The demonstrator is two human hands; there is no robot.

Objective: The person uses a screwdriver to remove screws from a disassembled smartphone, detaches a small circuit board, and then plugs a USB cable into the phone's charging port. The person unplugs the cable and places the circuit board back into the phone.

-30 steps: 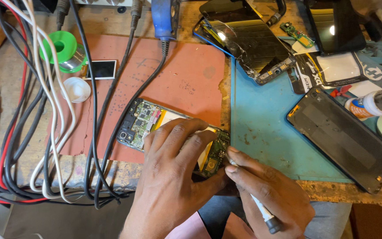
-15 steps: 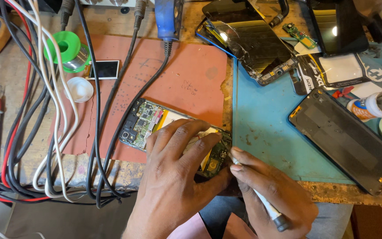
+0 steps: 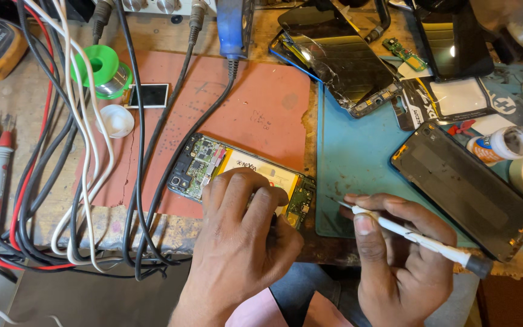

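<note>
Red mat, open phone (image 3: 213, 163) on it, back cover (image 3: 470, 188) already off and lying on the blue mat.
My left hand (image 3: 237, 242) presses flat on the phone (fingers spread, nothing gripped); my right hand (image 3: 394, 254) pinches a white screwdriver (image 3: 413, 237), now pulled away from the phone's edge, where its tip sat before.
</note>
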